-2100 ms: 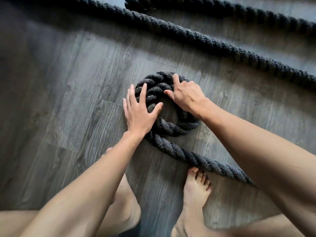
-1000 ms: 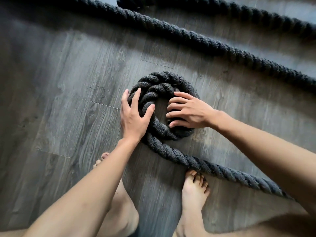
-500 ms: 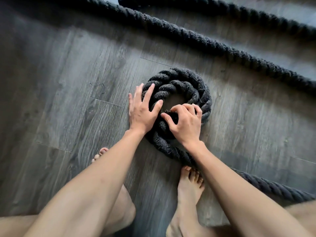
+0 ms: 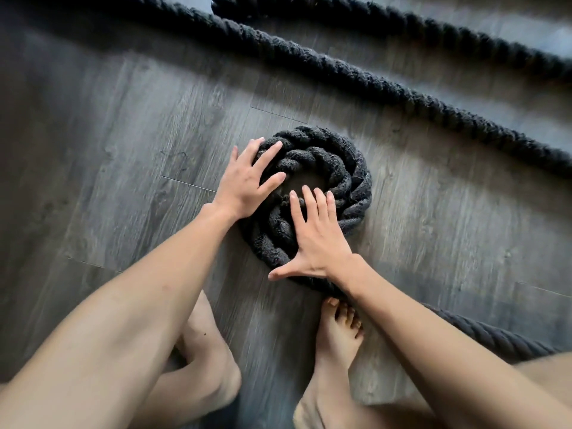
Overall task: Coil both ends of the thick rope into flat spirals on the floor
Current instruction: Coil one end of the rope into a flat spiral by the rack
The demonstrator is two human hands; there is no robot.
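A thick dark twisted rope forms a flat spiral (image 4: 337, 168) of about two turns on the grey wood floor, with a small bare gap in its centre. My left hand (image 4: 247, 181) lies flat on the spiral's left side, fingers spread over the turns. My right hand (image 4: 315, 239) presses flat on the lower right turns, thumb stretched out to the left. Neither hand grips the rope. From under my right forearm the rope's free length (image 4: 483, 335) runs off to the lower right.
Two more stretches of the same rope (image 4: 356, 75) cross the floor diagonally beyond the spiral, one further back (image 4: 433, 29). My bare feet (image 4: 337, 339) stand just in front of the spiral, the right foot's toes near the trailing rope.
The spiral has gained another turn and grown wider. My right hand has gone from pinching the inner turn to lying flat on the lower right turns; my left hand stayed on the left side.
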